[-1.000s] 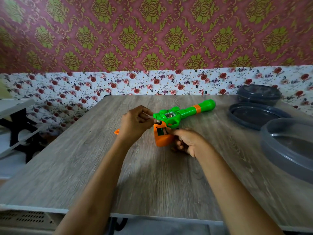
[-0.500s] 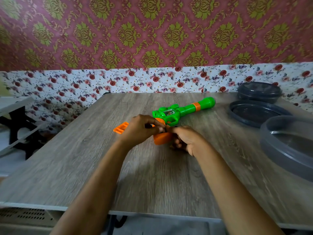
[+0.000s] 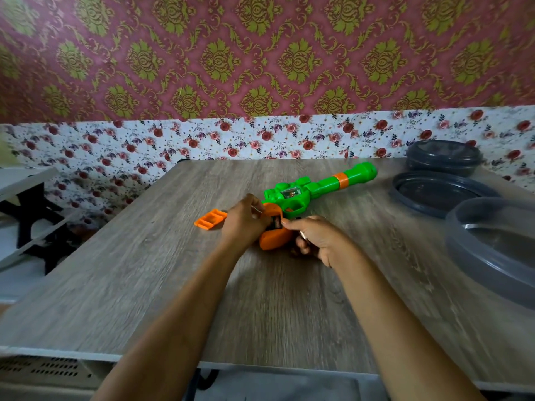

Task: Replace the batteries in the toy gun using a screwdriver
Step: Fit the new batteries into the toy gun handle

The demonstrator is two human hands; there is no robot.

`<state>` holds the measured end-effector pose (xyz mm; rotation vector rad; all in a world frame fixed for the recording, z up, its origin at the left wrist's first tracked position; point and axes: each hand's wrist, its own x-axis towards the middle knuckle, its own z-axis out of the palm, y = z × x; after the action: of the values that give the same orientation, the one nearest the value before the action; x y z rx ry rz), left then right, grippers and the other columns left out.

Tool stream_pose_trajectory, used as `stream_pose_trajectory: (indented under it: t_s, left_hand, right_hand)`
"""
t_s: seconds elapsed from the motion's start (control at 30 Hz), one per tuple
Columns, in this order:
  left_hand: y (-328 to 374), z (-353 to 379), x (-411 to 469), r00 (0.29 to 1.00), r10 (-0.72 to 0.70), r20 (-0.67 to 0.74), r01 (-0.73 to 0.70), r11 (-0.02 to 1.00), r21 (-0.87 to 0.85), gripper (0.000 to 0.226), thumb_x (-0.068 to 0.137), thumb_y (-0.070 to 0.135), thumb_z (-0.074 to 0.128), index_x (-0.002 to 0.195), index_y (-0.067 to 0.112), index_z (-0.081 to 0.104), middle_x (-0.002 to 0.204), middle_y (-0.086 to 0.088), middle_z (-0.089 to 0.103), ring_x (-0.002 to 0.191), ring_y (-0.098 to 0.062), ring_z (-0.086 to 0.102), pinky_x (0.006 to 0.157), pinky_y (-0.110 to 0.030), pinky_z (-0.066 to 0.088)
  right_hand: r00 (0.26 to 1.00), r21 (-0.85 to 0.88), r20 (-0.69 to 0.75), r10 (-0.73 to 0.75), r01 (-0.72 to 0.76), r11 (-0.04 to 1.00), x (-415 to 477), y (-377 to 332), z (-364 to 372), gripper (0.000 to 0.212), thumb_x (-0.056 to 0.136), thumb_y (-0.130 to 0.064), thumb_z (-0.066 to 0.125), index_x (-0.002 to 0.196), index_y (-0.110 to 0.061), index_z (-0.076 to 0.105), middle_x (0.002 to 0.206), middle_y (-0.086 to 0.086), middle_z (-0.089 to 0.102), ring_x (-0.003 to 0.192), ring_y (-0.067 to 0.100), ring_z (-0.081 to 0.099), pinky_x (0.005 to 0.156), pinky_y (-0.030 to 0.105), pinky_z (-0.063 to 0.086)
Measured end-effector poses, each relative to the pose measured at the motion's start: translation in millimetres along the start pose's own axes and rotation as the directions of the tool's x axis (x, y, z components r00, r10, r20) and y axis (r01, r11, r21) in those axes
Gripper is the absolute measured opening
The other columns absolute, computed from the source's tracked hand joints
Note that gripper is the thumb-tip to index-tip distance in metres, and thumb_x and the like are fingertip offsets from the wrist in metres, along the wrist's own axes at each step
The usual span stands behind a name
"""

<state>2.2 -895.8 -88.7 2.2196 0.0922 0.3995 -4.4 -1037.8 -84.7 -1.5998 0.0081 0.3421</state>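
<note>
The cover point(image 3: 210, 220) is off, on desk point(image 3: 144, 285) by the gun point(image 3: 292, 195) — left grip point(image 3: 243, 224) clasps gun at handle, right grip point(image 3: 315, 238) pinches battery point(image 3: 276, 222) in open bay. Prob. left: seat batteries, close + screw.

A grey wood-grain surface point(image 3: 144, 285) stands against flowered wallpaper point(image 3: 260, 140). On its right side sit a lidded dark bowl point(image 3: 443, 156), a dark round lid point(image 3: 434, 198) and a translucent grey tub point(image 3: 474, 256).

The toy gun point(image 3: 304, 192) is lying on the table point(image 3: 144, 285). The small cover point(image 3: 210, 220) is lying left of it. Bowls point(image 3: 443, 157) are sitting on the right.
</note>
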Motion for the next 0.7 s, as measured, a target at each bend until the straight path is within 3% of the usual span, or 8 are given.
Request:
stream_pose_trajectory:
  t_s: [0.13,0.3,0.37,0.43,0.5,0.57,0.63,0.7]
  left_hand:
    - [0,-1,-1,0.999,0.027,-0.024,-0.027,1.0,0.005,0.016,0.079,0.013,0.067,0.092,0.013,0.058,0.097,-0.008,0.067,0.089,-0.021,0.059,0.071,-0.029,0.042]
    - [1,-9,-1,0.984,0.173,0.05,-0.174,0.985,0.014,0.022,0.079,0.005,0.067,0.101,0.008,0.066,0.106,-0.005,0.067,0.099,-0.015,0.059,0.083,-0.028,0.046]
    - [0,-11,-1,0.978,0.192,0.083,-0.193,0.981,0.012,0.023,0.08,0.005,0.067,0.102,0.008,0.068,0.106,-0.003,0.068,0.102,-0.014,0.059,0.086,-0.031,0.048]
    - [-2,-11,0,0.978,0.18,0.11,-0.177,0.984,-0.037,0.021,0.082,0.009,0.066,0.103,0.011,0.069,0.106,-0.002,0.068,0.101,-0.014,0.06,0.085,-0.033,0.051]
    - [-3,-14,-1,0.98,0.113,0.163,-0.086,0.983,-0.163,0.019,0.087,0.011,0.063,0.104,0.017,0.068,0.108,-0.006,0.066,0.099,-0.017,0.06,0.076,-0.032,0.054]
    - [0,-17,-4,0.97,0.016,0.244,0.052,0.961,-0.27,0.022,0.09,0.011,0.059,0.109,0.019,0.064,0.113,-0.014,0.062,0.099,-0.023,0.06,0.076,-0.035,0.056]
    - [5,-18,-7,0.946,-0.072,0.317,0.185,0.921,-0.344,0.026,0.091,0.01,0.058,0.114,0.02,0.059,0.111,-0.015,0.061,0.098,-0.025,0.06,0.083,-0.04,0.054]
    - [9,-18,-9,0.916,-0.136,0.378,0.316,0.826,-0.467,0.021,0.092,0.007,0.055,0.11,0.018,0.058,0.1,-0.009,0.062,0.087,-0.019,0.061,0.072,-0.031,0.056]
  right_hand:
    - [1.0,0.017,-0.002,0.018,-0.018,1.0,-2,-3,0,0.022,0.09,-0.016,0.057,0.07,-0.012,0.049,0.057,0.003,0.036,0.023,0.002,0.033,0.028,0.01,0.022]
    - [0.99,0.184,0.019,0.141,-0.142,0.973,-6,-8,-1,0.035,0.091,-0.047,0.046,0.079,-0.015,0.05,0.045,0.001,0.053,0.028,0.007,0.049,0.029,0.011,0.033]
    - [0.984,0.28,0.071,0.162,-0.175,0.944,-7,-10,-2,0.032,0.096,-0.04,0.033,0.097,-0.01,0.047,0.06,0.007,0.056,0.031,0.011,0.056,0.03,0.012,0.039]
    - [0.984,0.348,0.092,0.154,-0.177,0.921,-10,-12,-3,0.023,0.094,-0.025,0.028,0.101,-0.008,0.041,0.071,0.01,0.051,0.034,0.016,0.06,0.032,0.015,0.043]
    - [0.989,0.371,0.066,0.135,-0.15,0.916,-13,-14,-4,0.015,0.089,-0.013,0.029,0.087,-0.006,0.042,0.07,0.011,0.05,0.035,0.017,0.06,0.034,0.017,0.046]
    - [0.994,0.383,0.026,0.105,-0.107,0.918,-16,-17,-6,0.016,0.088,-0.005,0.03,0.076,-0.005,0.041,0.067,0.011,0.05,0.035,0.016,0.06,0.035,0.017,0.048]
    - [0.998,0.319,-0.036,0.057,-0.043,0.947,-18,-18,-5,0.018,0.088,-0.001,0.035,0.073,-0.003,0.045,0.065,0.011,0.051,0.034,0.012,0.059,0.035,0.016,0.047]
    - [0.99,0.206,-0.137,-0.033,0.061,0.977,-17,-18,-6,0.012,0.088,0.0,0.047,0.08,0.001,0.055,0.065,0.011,0.055,0.032,0.007,0.057,0.035,0.014,0.045]
